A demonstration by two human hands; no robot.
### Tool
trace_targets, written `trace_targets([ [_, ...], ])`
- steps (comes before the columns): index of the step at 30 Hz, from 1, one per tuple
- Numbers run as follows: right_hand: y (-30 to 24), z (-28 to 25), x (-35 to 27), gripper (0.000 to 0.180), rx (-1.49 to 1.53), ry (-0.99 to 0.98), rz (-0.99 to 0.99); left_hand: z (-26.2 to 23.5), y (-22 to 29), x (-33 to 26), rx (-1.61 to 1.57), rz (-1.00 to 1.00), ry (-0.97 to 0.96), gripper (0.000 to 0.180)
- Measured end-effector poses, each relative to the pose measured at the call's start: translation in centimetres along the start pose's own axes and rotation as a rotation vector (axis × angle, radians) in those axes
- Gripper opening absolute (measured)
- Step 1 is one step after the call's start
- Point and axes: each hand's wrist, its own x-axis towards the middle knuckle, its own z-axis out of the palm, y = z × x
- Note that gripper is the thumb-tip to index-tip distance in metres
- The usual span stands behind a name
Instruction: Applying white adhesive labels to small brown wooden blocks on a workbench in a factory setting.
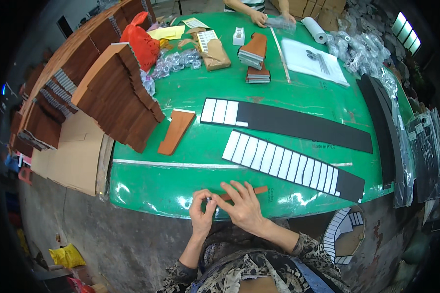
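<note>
A round bin (352, 242) holds striped strips (329, 237); left hand (201, 217) pinches a small piece (208, 199), right hand's (246, 209) grip unclear.

Dark origin mark (323, 146) on green tabletop (146, 183), approx. 3 o'clock. Dark lettering (149, 54) on red bag (134, 39), approx. 11 o'clock, illeg.; ditto white label (419, 128) on plastic-wrapped pack (424, 158), far 3 o'clock.

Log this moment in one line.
left hand: pinching small shiny item | right hand: over brown piece | beyond: black strips, green table
</note>
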Motion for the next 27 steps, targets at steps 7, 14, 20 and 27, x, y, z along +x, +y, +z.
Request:
trace_targets([
  [7, 0.5, -1.9, 0.4, 0.053, 0.153, -0.061, 0.057, 0.3, -1.0, 0.2, -0.133, -0.096, 0.011, 0.014],
  [14, 0.7, -2.3, 0.8, 0.051, 0.08, -0.109, -0.067, 0.3, -0.1, -0.2, 0.134, -0.004, 0.059, 0.012],
  [20, 5.7, -4.9, -4.4, 0.043, 0.221, 0.247, 0.567, 2.1, 0.7, 1.1, 0.244, -0.004, -0.083, 0.015],
  [27, 6.1, -2.4, -6.1, 0.038, 0.548, 0.168, 0.599, 5.6, 4.0, 0.5, 0.9, 0.71, -0.203, 0.025],
])
